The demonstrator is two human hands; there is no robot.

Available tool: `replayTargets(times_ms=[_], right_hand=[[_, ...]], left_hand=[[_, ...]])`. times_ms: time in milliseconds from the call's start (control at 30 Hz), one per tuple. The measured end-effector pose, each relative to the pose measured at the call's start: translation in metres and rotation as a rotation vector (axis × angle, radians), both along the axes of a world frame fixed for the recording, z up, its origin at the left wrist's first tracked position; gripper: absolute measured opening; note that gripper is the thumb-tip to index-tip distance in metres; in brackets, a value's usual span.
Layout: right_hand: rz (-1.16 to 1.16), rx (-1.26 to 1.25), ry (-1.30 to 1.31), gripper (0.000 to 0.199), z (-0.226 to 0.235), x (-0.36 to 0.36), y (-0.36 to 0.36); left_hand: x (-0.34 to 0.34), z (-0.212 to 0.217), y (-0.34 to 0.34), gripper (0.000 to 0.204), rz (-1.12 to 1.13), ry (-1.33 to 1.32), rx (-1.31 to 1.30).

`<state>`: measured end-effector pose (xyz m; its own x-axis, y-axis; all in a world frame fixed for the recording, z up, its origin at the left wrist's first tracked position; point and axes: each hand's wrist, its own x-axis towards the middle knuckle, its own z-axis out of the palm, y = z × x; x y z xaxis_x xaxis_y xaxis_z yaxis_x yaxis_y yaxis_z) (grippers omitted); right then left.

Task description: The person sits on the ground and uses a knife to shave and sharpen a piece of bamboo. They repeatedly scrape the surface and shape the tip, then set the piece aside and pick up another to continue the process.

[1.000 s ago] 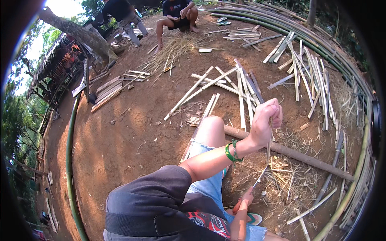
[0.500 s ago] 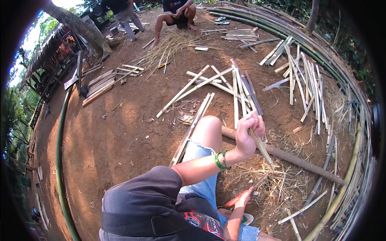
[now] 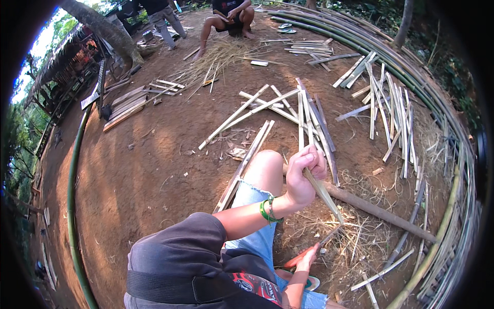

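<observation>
My left hand, with green bands at its wrist, is closed around a split bamboo strip that slants down toward the right. Lower down, my right hand grips a knife by its orange-red handle. The dark knife blade points up and right, and its tip meets or lies very near the strip's lower end. Beneath them is a heap of thin bamboo shavings. A round wooden pole lies across the ground just beyond the strip.
Split bamboo slats lie crossed ahead, with another pile to the right. Long bamboo poles curve along the far right. A green pole runs down the left. One person squats ahead; another person stands farther left.
Both hands, with the strip and the knife, appear slightly farther left and lower or higher respectively little changed; the whole view has shifted a bit. The grips are the same.
</observation>
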<state>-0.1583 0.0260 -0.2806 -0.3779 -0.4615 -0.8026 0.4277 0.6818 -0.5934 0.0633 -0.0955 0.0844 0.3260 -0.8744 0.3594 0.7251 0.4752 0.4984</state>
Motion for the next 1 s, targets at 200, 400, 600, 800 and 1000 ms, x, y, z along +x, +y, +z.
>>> replayTargets(times_ms=[200,400,600,800,1000], right_hand=[[-0.023,-0.04,0.021,0.063,0.009,0.004,0.001],[-0.009,-0.046,0.033,0.059,0.004,0.005,0.001],[0.076,-0.12,0.133,0.06,0.006,0.006,0.003],[0.17,-0.184,0.227,0.066,0.037,0.02,-0.001],[0.224,-0.222,0.299,0.068,0.046,0.02,-0.005]], left_hand=[[0.011,0.036,0.025,0.027,0.0,-0.078,-0.116],[-0.015,-0.013,0.015,0.03,-0.009,-0.163,-0.028],[-0.032,-0.018,0.016,0.031,0.005,-0.232,0.047],[-0.037,-0.016,0.018,0.032,-0.004,-0.257,0.064],[-0.045,-0.016,0.013,0.033,-0.045,-0.287,0.051]])
